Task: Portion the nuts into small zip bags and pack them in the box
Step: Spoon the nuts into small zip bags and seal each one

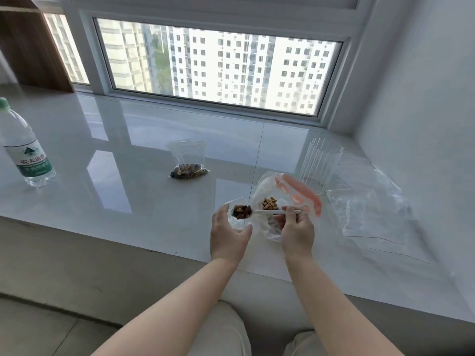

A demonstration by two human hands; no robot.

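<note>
Hands of a seated person work over a glossy white desk (128,155) below a wide window (218,65). Left hand (227,240) curls around a small clear zip bag (237,222), holding its mouth open. Right hand (295,229) pinches the handle of a white plastic spoon (270,212), its bowl heaped with mixed nuts (241,211) right over that bag's opening. Just behind the spoon lies a larger clear bag with an orange strip (303,191), more nuts inside. Farther back, a filled zip bag (189,163) lies flat. A ribbed clear cup (320,168) stands at right beside crumpled clear plastic (370,209). A water bottle (24,147) stands far left.
</note>
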